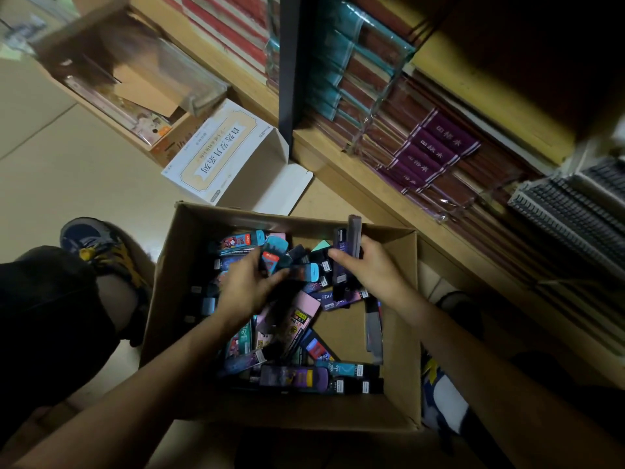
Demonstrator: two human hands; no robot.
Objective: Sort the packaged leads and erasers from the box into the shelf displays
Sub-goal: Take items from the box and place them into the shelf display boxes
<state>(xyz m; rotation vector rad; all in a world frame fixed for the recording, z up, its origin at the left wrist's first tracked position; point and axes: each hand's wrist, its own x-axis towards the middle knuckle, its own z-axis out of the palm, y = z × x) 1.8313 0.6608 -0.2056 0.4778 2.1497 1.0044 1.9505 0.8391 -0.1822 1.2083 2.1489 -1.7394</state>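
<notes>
Gathering by kind looks like the step in hand. Both hands are down in the cardboard box (297, 409), each collecting its own sort of pack from the loose heap, and nothing is on its way to a shelf yet. The next move, as I judge it, calls for lifting a full handful clear of the box walls and carrying it out past the right hand (372, 265) to the wooden shelf (355, 164), where purple-banded notebooks (433, 147) are stacked. No lead or eraser display is in view, so the target slot cannot be told. The upright packs could slide apart if the grip slackens on the lift.

The left hand (247, 289) has its fingers curled round a small bunch of teal-capped packs (275, 257). How many it holds I cannot tell, since they overlap and blur. The right hand grips a few dark purple packs (346, 252) stood on end, their tops sticking up beyond the fingers. The two hands are near each other but apart, with jumbled packs between them.

Most of the stock lies in the box. Just below the left wrist, a pink-capped lead tube (299, 319) slants across the heap. Nearer the person than either hand, a purple pack (294, 377) lies flat along the near wall. Bare cardboard shows beside the right forearm. Beyond the left hand, outside the box, sits an open white carton (230, 154).
</notes>
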